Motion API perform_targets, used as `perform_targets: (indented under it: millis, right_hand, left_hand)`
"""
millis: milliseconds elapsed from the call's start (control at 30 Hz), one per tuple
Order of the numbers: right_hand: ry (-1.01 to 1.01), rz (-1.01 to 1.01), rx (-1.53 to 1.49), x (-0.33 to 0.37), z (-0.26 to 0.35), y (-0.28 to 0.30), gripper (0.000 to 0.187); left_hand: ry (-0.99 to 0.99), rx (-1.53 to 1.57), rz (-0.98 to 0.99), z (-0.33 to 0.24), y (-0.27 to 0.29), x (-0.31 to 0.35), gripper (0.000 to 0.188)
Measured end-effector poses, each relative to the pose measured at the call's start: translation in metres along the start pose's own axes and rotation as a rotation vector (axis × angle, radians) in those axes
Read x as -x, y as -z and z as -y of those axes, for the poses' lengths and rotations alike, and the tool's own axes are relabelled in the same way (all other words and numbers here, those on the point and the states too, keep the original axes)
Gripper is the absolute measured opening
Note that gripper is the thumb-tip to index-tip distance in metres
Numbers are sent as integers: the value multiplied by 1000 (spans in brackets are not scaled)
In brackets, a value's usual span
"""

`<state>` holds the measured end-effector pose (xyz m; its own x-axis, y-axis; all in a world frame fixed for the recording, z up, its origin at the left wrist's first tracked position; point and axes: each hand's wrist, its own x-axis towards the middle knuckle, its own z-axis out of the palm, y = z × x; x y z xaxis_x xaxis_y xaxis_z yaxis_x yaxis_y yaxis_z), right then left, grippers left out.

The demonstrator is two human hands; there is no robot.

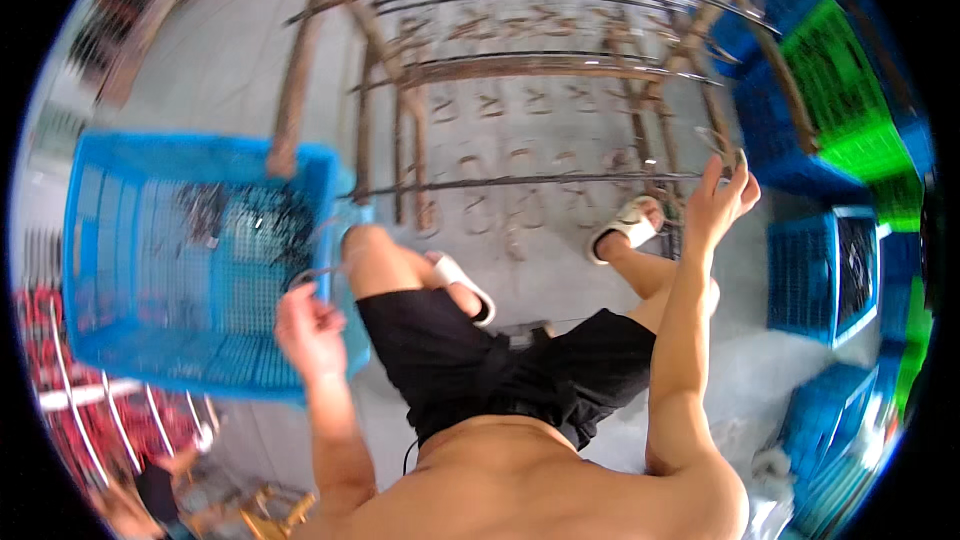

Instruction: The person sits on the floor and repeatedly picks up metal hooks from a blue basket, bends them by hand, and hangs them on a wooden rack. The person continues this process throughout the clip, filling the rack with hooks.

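Observation:
My left hand is closed, its fingertips pinching a small thin dark piece beside the right wall of a large blue plastic basket. Dark thin pieces lie heaped inside that basket. Raised at the right side of a brown metal rack, my right hand has its fingers bent near a thin shiny bit. Blur hides what these fingers hold. Rows of small curved pieces hang on the rack in front of me.
Blue crates and a bright green crate stand at the right, one holding dark pieces. At the lower left are another person's arm and red items behind pale bars. My feet in white shoes rest under the rack.

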<state>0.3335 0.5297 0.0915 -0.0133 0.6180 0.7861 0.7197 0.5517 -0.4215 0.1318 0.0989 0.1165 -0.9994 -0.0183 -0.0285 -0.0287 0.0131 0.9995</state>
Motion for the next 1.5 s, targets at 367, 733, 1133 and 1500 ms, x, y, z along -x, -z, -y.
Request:
perform_targets:
  millis: [367, 733, 1133, 1500]
  right_hand:
    - [-285, 1518, -1155, 121, 146, 67, 38]
    - [-1010, 846, -1324, 148, 167, 79, 13]
    - [-882, 158, -971, 26, -11, 18, 16]
    - [-1056, 207, -1107, 31, -24, -34, 11]
  left_hand:
    - [270, 151, 872, 1, -42, 23, 19]
    - [-334, -766, 813, 53, -16, -38, 25]
    - [1006, -110, 251, 56, 63, -40, 66]
    - [524, -1107, 255, 322, 232, -232, 69]
